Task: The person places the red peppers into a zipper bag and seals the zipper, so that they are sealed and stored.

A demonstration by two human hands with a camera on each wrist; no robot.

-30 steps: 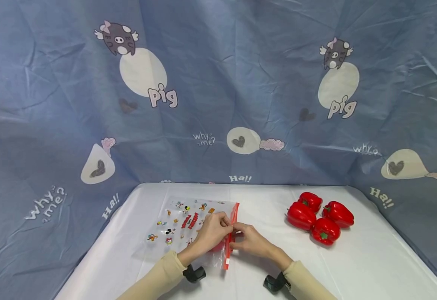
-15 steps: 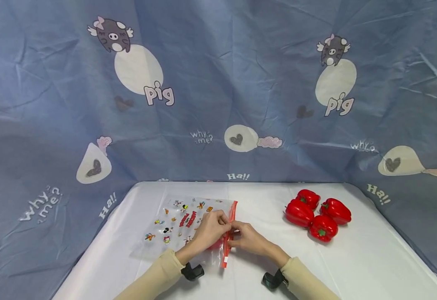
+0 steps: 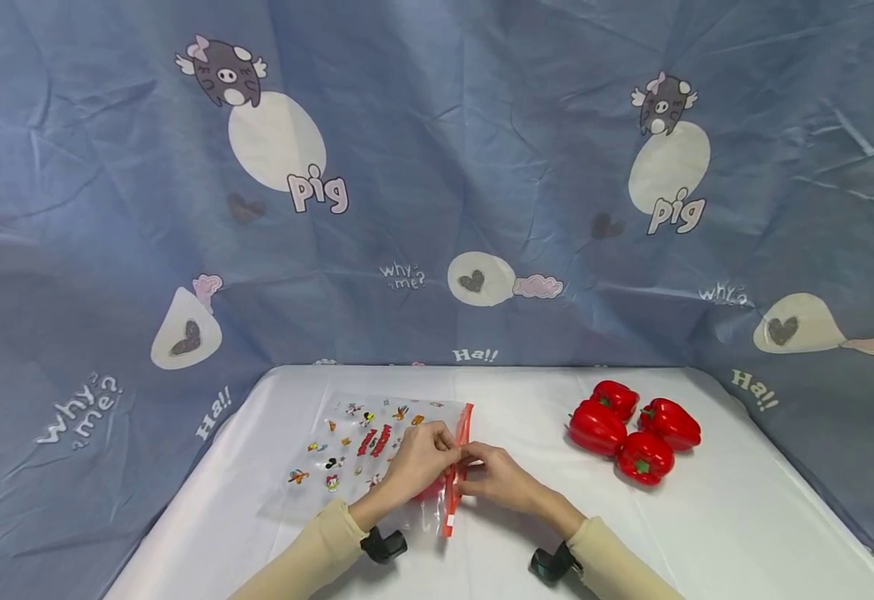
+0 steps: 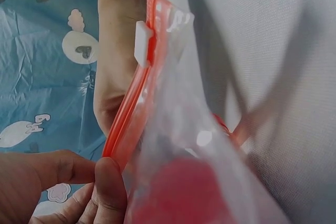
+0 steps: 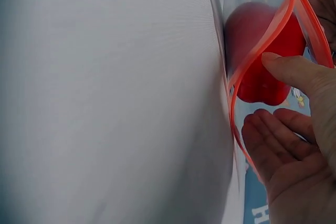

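A clear zip bag point(image 3: 309, 492) printed with cartoon figures lies on the table, its red-edged mouth facing right. Thumb and forefinger of my left hand point(image 3: 422, 458) pinch the red zip edge point(image 4: 126, 116); a white slider point(image 4: 142, 44) sits near one end. Inside the bag is a red bell pepper point(image 5: 270, 80), blurred through the plastic in the left wrist view. My right hand point(image 3: 507, 482) is at the parted mouth, thumb and fingers spread apart. The thumb tip overlaps the pepper in the right wrist view; whether it touches cannot be told.
Several more red bell peppers point(image 3: 645, 458) stand grouped on the white table point(image 3: 549, 542), right of the hands. A blue printed cloth point(image 3: 407, 167) hangs behind and along the sides. Dark wrist cameras point(image 3: 384, 546) are strapped under both forearms.
The view has shifted slightly. Both hands stay at the bag's mouth with almost no movement, and the grouped peppers keep their places.
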